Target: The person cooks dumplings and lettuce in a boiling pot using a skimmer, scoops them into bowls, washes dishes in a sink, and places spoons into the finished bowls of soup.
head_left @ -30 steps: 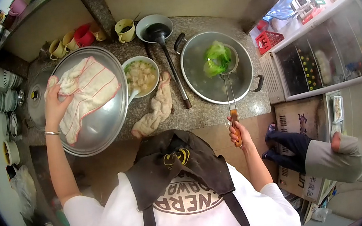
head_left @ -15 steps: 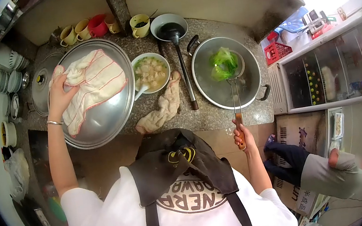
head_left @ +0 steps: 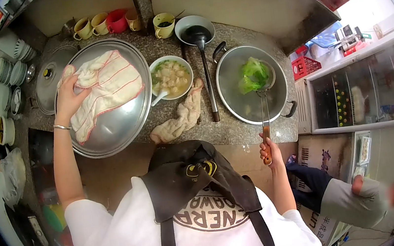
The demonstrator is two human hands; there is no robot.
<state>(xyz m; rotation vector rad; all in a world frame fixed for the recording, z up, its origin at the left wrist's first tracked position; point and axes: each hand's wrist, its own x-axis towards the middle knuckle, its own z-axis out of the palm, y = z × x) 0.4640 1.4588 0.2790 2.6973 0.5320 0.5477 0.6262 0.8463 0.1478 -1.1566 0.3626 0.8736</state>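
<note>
My left hand (head_left: 70,101) is closed on a bunched white cloth (head_left: 111,82) with red stripes, which lies over a large metal lid (head_left: 109,134). Whatever is under the bunched part is hidden. My right hand (head_left: 271,153) grips the wooden handle of a wire strainer (head_left: 264,109). Its round head is over a wide two-handled pot (head_left: 234,105), with bright green leafy vegetables (head_left: 254,74) in it. Between lid and pot stands a bowl of dumpling soup (head_left: 171,79) with a white spoon (head_left: 159,97).
A twisted cloth (head_left: 181,117) and a long-handled ladle (head_left: 209,81) in a grey bowl (head_left: 184,22) lie between bowl and pot. Cups (head_left: 117,21) line the back wall. Another person (head_left: 349,200) is at the right, near a glass-door fridge (head_left: 366,83).
The whole view has shifted slightly. The strainer and greens have moved a little to the right within the pot. Both hands keep their grips.
</note>
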